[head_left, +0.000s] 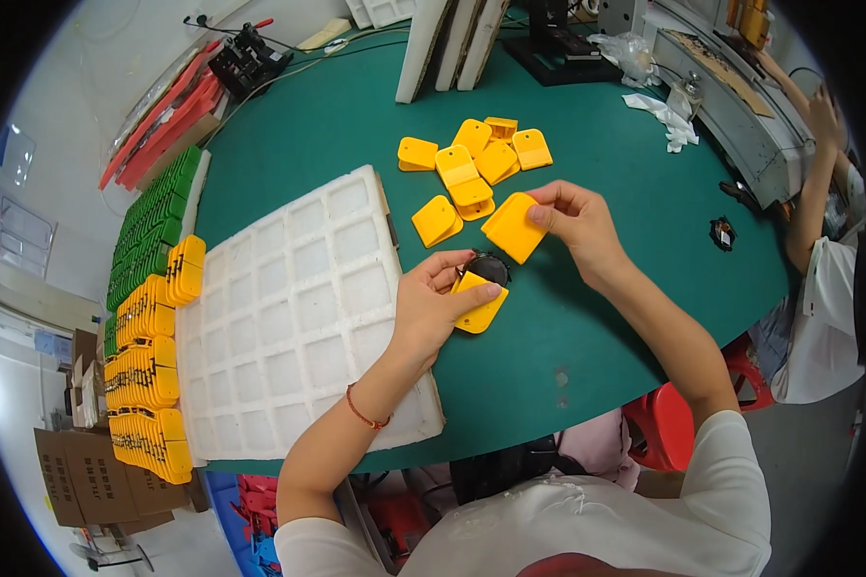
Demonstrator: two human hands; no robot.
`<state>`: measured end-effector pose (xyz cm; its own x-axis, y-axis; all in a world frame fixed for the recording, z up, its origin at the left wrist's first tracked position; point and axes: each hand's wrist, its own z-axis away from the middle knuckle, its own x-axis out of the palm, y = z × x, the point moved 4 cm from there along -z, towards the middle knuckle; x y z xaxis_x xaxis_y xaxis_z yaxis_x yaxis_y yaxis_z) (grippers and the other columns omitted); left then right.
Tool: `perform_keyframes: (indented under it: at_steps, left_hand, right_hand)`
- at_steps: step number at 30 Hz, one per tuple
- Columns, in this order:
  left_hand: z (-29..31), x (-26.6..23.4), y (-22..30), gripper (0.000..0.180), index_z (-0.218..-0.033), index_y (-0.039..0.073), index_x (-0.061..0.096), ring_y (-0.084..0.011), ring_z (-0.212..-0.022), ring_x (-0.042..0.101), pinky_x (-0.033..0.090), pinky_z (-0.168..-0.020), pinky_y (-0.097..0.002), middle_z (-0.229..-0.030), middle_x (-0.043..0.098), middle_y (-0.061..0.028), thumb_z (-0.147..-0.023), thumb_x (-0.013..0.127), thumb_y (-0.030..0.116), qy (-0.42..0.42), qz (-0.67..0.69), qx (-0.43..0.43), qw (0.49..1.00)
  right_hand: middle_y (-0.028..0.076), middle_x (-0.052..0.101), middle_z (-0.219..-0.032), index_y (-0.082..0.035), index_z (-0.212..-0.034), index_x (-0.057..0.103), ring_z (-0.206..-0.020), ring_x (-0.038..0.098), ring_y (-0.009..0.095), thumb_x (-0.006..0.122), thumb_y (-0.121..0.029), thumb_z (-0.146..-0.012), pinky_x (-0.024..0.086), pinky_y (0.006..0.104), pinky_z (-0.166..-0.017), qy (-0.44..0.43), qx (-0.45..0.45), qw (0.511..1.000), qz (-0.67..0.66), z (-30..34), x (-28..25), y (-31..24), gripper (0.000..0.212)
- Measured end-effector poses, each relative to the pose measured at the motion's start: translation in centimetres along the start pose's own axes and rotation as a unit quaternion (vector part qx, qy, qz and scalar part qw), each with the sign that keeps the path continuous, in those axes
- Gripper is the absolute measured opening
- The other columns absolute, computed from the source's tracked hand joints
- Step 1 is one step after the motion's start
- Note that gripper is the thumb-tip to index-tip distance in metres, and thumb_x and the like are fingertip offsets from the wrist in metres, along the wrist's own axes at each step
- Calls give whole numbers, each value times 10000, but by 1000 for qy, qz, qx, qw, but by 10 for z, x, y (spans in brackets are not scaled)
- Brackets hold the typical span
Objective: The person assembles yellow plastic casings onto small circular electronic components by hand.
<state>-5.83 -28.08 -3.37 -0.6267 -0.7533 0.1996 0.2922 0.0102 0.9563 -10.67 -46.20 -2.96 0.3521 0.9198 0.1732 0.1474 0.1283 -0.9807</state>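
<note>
My left hand [431, 300] grips a yellow plastic case [481, 313] with a round black part [489, 268] showing at its upper end. Thumb on top, it keeps the piece just above the green table. In my right hand [579, 223] is a second yellow plastic cover [516, 231], pinched by one corner and held up and to the right of the first. The two pieces are apart. Beyond them lies a loose pile of similar yellow covers [462, 171], several of them folded like clips. One more yellow cover [437, 222] rests between the pile and my left hand.
A white foam tray [289, 258] with square pockets lies on the left. Beside it stand rows of yellow cases [144, 373] and green cases [152, 231]. White boards [440, 48] stand at the back. A small black part [723, 233] lies at right, near another person's arm [806, 202].
</note>
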Motion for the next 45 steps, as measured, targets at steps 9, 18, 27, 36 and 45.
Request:
perform_keyframes:
  at_steps: [9,18,27,36,45]
  left_hand:
    - [3,2,1,437,-1048,-68,484,-143,-812,606,498,-725,-233,-923,618,-122,-675,706,-19,6,-3,-5,1000]
    - [2,6,4,425,-1039,-68,495,-142,-803,609,499,-715,-230,-908,619,-123,-675,707,-16,3,-24,2,1000]
    - [-3,-10,21,385,-1023,-58,519,-96,-826,549,447,-742,-206,-915,583,-68,-701,706,39,16,23,145,989]
    - [-3,-209,156,287,-828,-6,642,-151,-648,606,472,-615,-252,-718,636,-87,-632,709,193,343,-477,290,756]
    - [20,-332,139,353,-860,39,650,-302,-768,578,467,-698,-372,-791,640,-127,-599,683,275,503,-649,103,562]
  right_hand:
    - [66,614,-861,3,-880,581,-793,568,97,640,-82,-770,453,222,-743,-42,19,999,-7,13,14,7,150]
    - [77,609,-856,31,-911,585,-758,570,94,645,-42,-759,467,206,-717,-56,3,998,-10,15,13,5,179]
    - [92,503,-1096,8,-1183,421,-899,540,140,413,-270,-902,462,266,-750,-107,-1,981,-163,15,28,9,396]
    - [121,468,-1169,-4,-1204,403,-897,527,129,357,-313,-924,439,262,-721,-75,-4,995,-67,6,11,12,420]
    - [102,478,-1138,-19,-1170,444,-881,523,122,431,-234,-890,448,247,-711,-58,-20,998,-18,3,7,14,353]
